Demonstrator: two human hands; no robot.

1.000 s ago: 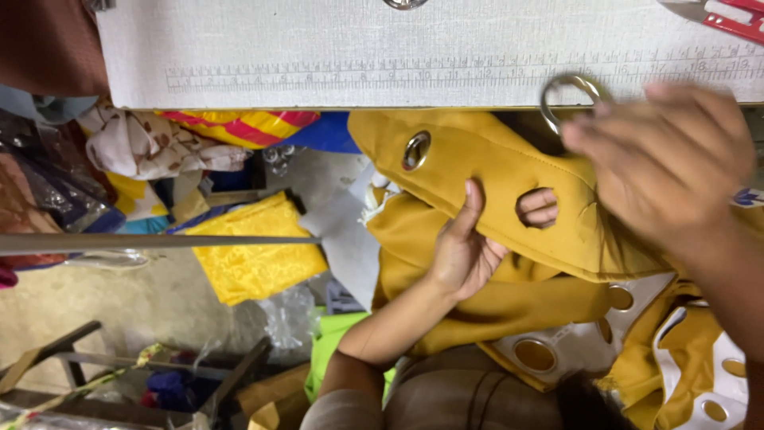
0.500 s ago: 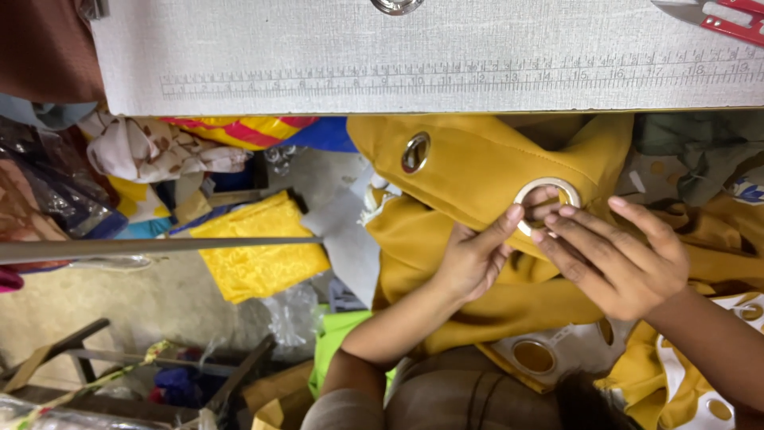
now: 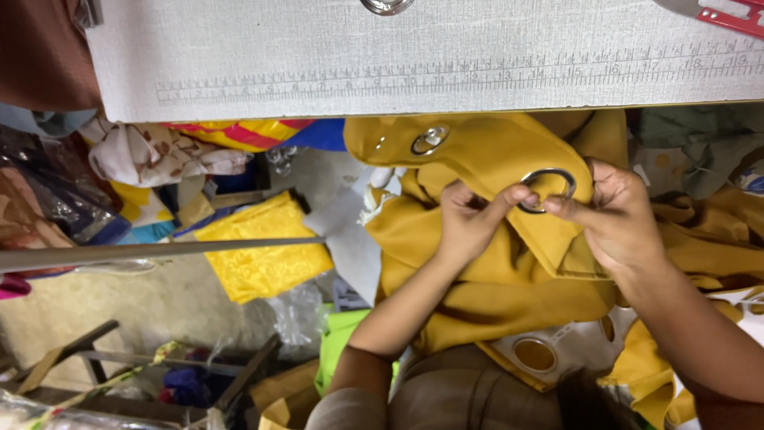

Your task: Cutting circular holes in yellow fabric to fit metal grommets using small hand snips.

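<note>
- Mustard-yellow curtain fabric (image 3: 493, 271) lies bunched across the person's lap, just below the edge of a grey cloth-covered worktable (image 3: 334, 56) with a printed measuring scale along its near edge.
- Left hand (image 3: 469, 223) grips a fold of the fabric; its thumb tip touches a loose metal eyelet ring (image 3: 547, 189).
- Right hand (image 3: 617, 219) pinches the same ring against the fabric, fingers closed on its rim, so both hands clamp ring and cloth together.
- One eyelet (image 3: 428, 140) is already set in the fabric, up and to the left of the hands.
- Two more rings show: the held one and one (image 3: 387, 6) at the table's top edge, cut off by the frame.
- White backing strip (image 3: 573, 350) with a round cut hole lies below the right hand.
- Red-handled tool (image 3: 728, 16) sits at the table's far right corner.
- Folded bright yellow patterned cloth (image 3: 263, 255) lies on the floor to the left, near a clear plastic bag (image 3: 298, 314); no readable labels show.
</note>
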